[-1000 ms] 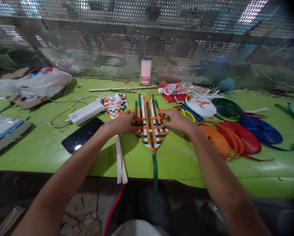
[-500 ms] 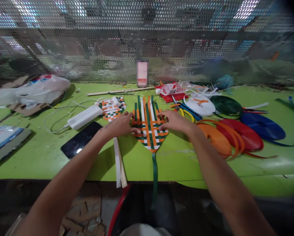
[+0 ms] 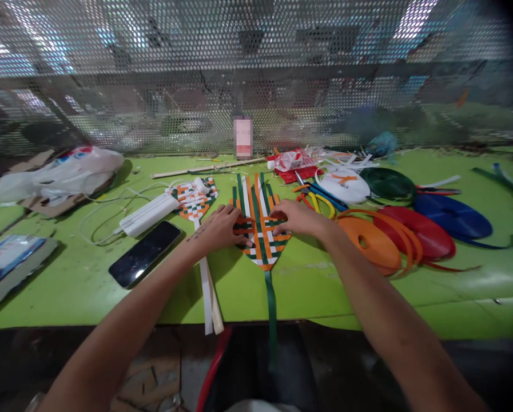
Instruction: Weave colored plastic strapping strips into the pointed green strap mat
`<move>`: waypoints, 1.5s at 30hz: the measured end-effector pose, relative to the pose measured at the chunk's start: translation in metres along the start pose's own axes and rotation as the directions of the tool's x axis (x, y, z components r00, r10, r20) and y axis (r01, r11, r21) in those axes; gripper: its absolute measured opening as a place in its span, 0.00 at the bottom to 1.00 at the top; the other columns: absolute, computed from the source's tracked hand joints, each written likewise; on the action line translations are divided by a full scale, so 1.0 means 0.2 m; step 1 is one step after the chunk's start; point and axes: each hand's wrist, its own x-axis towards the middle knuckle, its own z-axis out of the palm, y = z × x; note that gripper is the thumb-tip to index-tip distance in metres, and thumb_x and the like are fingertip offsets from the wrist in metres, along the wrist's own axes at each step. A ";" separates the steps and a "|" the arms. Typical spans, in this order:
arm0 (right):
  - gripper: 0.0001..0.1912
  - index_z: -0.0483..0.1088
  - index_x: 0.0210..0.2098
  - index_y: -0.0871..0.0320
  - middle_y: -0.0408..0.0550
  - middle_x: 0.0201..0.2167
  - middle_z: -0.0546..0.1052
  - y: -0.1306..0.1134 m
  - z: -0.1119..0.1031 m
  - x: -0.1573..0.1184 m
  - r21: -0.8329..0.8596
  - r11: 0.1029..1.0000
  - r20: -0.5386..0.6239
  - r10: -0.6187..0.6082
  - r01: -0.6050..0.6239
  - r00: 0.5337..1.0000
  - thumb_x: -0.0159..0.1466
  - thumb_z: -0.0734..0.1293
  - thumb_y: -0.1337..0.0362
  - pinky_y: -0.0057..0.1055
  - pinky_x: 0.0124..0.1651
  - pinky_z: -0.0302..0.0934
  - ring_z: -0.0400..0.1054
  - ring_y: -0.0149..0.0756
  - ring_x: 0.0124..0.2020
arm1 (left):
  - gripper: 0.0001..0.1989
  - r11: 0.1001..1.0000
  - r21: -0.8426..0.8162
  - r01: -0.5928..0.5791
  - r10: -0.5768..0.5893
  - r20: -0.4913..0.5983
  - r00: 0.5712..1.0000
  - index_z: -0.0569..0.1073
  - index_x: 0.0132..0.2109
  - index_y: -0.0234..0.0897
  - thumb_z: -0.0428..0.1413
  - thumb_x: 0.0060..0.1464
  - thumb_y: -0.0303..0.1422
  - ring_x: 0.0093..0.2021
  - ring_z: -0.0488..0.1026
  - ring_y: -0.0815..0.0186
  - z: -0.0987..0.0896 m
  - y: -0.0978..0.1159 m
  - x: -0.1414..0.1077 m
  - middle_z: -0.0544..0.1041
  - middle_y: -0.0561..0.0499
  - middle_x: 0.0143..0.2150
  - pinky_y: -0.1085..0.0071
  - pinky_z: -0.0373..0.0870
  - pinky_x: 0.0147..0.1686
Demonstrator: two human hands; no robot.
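A woven piece of orange, green and white plastic strips [image 3: 263, 252] lies on the green table, its pointed end toward me. From that point a green strip [image 3: 270, 309] hangs past the table edge. My left hand [image 3: 224, 228] grips the woven piece's left side, thumb on top of the weave. Against the right side, my right hand [image 3: 297, 218] has bent fingers and thumb closed at the strips; the exact strip held is hidden. A second woven piece [image 3: 196, 199], in the same colours, lies beyond my left hand, with a long white strip [image 3: 205, 294] running toward me.
On the left are a white power bank [image 3: 148, 214], a phone [image 3: 146, 254] and a plastic bag [image 3: 67, 171]. Rolls of orange [image 3: 378, 249], red [image 3: 432, 237], blue [image 3: 466, 220], white and green strip lie right, near yellow-handled scissors [image 3: 322, 205]. A perforated metal screen [image 3: 153, 86] stands behind.
My left hand has shifted slightly inward over the woven piece's left edge. The right hand stays at the right side, its fingers slightly lower. The view has tilted a little upward.
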 end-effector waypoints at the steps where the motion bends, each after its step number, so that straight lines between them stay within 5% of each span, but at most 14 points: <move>1: 0.18 0.79 0.42 0.54 0.52 0.46 0.78 -0.01 0.00 0.00 -0.002 1.000 0.002 0.007 -0.007 1.000 0.53 0.81 0.63 0.35 0.46 0.68 0.74 0.46 0.47 | 0.35 1.000 -0.006 0.003 -0.003 -0.001 1.000 0.72 0.54 0.40 0.66 0.47 0.57 0.55 0.69 0.48 0.00 0.00 0.00 0.73 0.41 0.53 0.56 0.67 0.55; 9: 0.17 0.79 0.42 0.53 0.52 0.47 0.78 -0.01 0.01 -0.01 0.005 1.000 -0.014 0.009 -0.009 1.000 0.54 0.81 0.64 0.35 0.46 0.69 0.74 0.46 0.47 | 0.26 0.993 -0.089 0.078 -0.080 -0.015 0.997 0.72 0.58 0.41 0.64 0.54 0.44 0.53 0.74 0.48 -0.03 0.04 -0.02 0.77 0.41 0.53 0.58 0.72 0.49; 14: 0.17 0.80 0.43 0.53 0.53 0.46 0.80 0.01 0.01 -0.01 0.011 1.000 -0.025 -0.014 0.014 1.000 0.54 0.81 0.63 0.38 0.49 0.69 0.75 0.47 0.47 | 0.14 0.912 -0.382 0.152 -0.212 -0.120 0.970 0.78 0.51 0.42 0.54 0.60 0.31 0.44 0.80 0.59 -0.04 -0.11 0.03 0.84 0.48 0.43 0.64 0.74 0.46; 17: 0.17 0.81 0.43 0.53 0.53 0.46 0.80 0.00 0.01 -0.01 0.008 1.000 -0.022 -0.007 0.008 1.000 0.54 0.81 0.63 0.38 0.48 0.69 0.76 0.47 0.46 | 0.09 0.887 -0.436 0.150 -0.240 -0.158 0.958 0.81 0.42 0.40 0.58 0.54 0.32 0.40 0.80 0.59 -0.01 -0.21 0.06 0.84 0.48 0.39 0.65 0.74 0.43; 21: 0.18 0.80 0.44 0.53 0.53 0.47 0.79 0.00 0.01 -0.01 -0.002 1.000 -0.021 -0.008 0.008 1.000 0.54 0.81 0.63 0.37 0.49 0.69 0.75 0.47 0.47 | 0.11 0.850 -0.489 0.194 -0.256 -0.064 0.964 0.83 0.38 0.39 0.62 0.51 0.39 0.36 0.79 0.59 0.02 -0.27 0.08 0.84 0.49 0.35 0.65 0.74 0.40; 33: 0.18 0.80 0.46 0.53 0.53 0.48 0.78 0.00 0.01 -0.01 -0.023 1.000 0.003 -0.017 0.018 1.000 0.56 0.80 0.62 0.37 0.51 0.68 0.74 0.48 0.49 | 0.13 0.814 -0.566 0.132 -0.158 0.003 0.987 0.82 0.40 0.39 0.64 0.51 0.42 0.36 0.78 0.61 0.02 -0.29 0.08 0.83 0.48 0.36 0.66 0.73 0.39; 45: 0.20 0.79 0.48 0.56 0.55 0.51 0.77 -0.02 0.00 -0.01 -0.029 0.999 0.047 0.023 -0.021 0.999 0.57 0.80 0.62 0.35 0.52 0.66 0.73 0.47 0.50 | 0.13 0.852 -0.481 0.209 -0.209 0.055 0.976 0.80 0.39 0.40 0.65 0.51 0.44 0.36 0.77 0.62 0.04 -0.28 0.09 0.82 0.51 0.35 0.69 0.69 0.35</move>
